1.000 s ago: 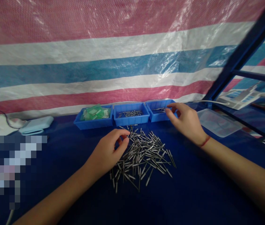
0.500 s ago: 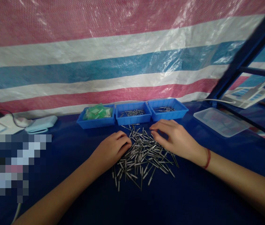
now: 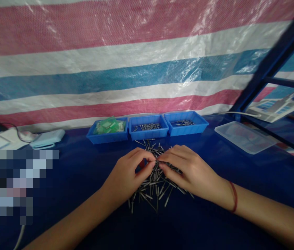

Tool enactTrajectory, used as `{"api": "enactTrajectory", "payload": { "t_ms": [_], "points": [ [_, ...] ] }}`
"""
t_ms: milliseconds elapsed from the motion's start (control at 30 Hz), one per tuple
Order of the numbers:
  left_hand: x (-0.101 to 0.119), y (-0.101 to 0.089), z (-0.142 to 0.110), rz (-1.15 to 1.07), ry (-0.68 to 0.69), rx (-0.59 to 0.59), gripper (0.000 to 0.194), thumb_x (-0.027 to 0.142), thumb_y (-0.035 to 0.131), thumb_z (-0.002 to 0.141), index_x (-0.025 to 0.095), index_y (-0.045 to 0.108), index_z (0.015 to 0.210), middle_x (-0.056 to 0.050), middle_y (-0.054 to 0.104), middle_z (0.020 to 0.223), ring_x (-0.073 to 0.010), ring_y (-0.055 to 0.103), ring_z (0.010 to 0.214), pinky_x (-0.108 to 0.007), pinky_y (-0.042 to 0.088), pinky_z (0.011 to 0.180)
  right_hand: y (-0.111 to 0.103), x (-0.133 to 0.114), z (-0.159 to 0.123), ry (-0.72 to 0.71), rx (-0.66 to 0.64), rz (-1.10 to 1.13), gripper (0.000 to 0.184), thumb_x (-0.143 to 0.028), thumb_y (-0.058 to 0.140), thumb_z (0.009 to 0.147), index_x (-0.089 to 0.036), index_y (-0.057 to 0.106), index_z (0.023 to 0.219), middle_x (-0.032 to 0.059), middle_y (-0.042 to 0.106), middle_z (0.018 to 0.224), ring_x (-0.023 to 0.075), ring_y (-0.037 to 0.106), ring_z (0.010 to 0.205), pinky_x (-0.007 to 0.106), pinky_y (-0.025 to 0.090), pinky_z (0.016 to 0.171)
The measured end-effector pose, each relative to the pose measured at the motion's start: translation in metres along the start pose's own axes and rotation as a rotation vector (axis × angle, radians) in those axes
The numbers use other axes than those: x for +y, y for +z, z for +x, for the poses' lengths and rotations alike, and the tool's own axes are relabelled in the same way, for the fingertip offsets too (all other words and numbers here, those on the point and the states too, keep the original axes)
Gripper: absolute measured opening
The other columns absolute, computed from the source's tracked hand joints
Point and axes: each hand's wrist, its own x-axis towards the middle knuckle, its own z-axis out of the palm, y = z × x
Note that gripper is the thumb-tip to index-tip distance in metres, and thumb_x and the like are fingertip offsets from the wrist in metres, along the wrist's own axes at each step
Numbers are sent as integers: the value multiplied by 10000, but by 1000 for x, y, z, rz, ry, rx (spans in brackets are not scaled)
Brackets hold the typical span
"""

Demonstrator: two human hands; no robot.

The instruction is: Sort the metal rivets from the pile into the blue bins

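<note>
A loose heap of silvery blind rivets (image 3: 155, 178) lies on the blue tabletop (image 3: 84, 180), partly covered by my hands. Over its middle, my left hand (image 3: 132, 168) is closed in a pinch, thumb and forefinger tips together. Whatever sits between those tips is too small to make out. My right hand (image 3: 185, 166), with a red band on the wrist, reaches in from the other side. Its curved thumb and forefinger converge almost against the left fingertips. A small dark thing shows where the two hands meet, but its shape is unclear.
Behind the heap stand three blue bins: the left bin (image 3: 107, 138) with green packets (image 3: 109, 125), the middle bin (image 3: 149, 133) and right bin (image 3: 188, 129) with rivets. A clear plastic lid (image 3: 244, 137) lies right. Far left is a light-blue case (image 3: 48, 139); striped sheeting (image 3: 136, 80) hangs behind.
Both hands have come together over the heap, the left moving right and the right moving left and nearer me. The left thumb and forefinger have closed into a clear pinch.
</note>
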Motion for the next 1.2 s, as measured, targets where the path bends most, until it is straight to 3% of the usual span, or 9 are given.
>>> {"api": "enactTrajectory", "payload": {
  "t_ms": [133,433,800,1200],
  "points": [
    [3,2,0,-67,-101,34,46,190,550,833,199,591,851,35,596,733,-91,534,619,-212,423,597,1,-3,0,18,9,109,167,-215,481,884,-162,633,930,39,656,807,151,589,754,318,432,703],
    [2,6,-2,-233,-240,8,99,261,551,832,202,598,896,13,635,781,-130,595,707,-256,463,648,4,-5,1,101,39,334,118,-233,542,860,-181,641,896,20,653,747,129,587,688,283,469,651],
    [2,6,-3,-204,-220,5,129,300,535,852,203,616,877,14,637,775,-128,588,702,-250,457,640,7,-3,3,156,29,366,105,-205,558,840,-175,656,862,17,675,744,124,606,681,290,466,669],
    [-1,3,-1,-102,-160,37,106,265,540,846,203,618,882,13,641,771,-121,580,678,-240,451,623,9,-1,1,261,176,409,45,-197,583,808,-187,626,799,12,651,753,129,601,693,285,482,647]
  ]
}}
